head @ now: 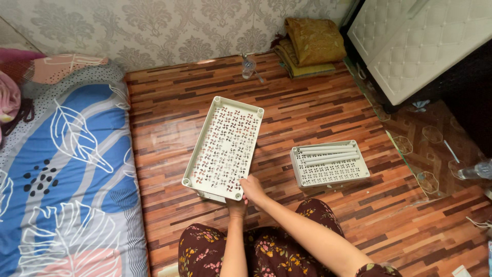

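Note:
A white perforated plastic shelf tray (224,146) with round sockets at its corners is held tilted over the wooden floor. My right hand (252,188) grips its near right corner from the top. My left hand (236,207) holds the same near edge from below, with its fingers mostly hidden under the tray. To the right, a stack of similar white trays (333,174) lies flat on the floor with several white tubes (328,153) on top.
A mattress with a blue leaf-patterned sheet (66,174) runs along the left. Folded golden blankets (312,43) and a clear bottle (248,65) sit by the far wall. A white quilted cabinet (420,46) stands at the right, with a plastic bottle (476,170) below it.

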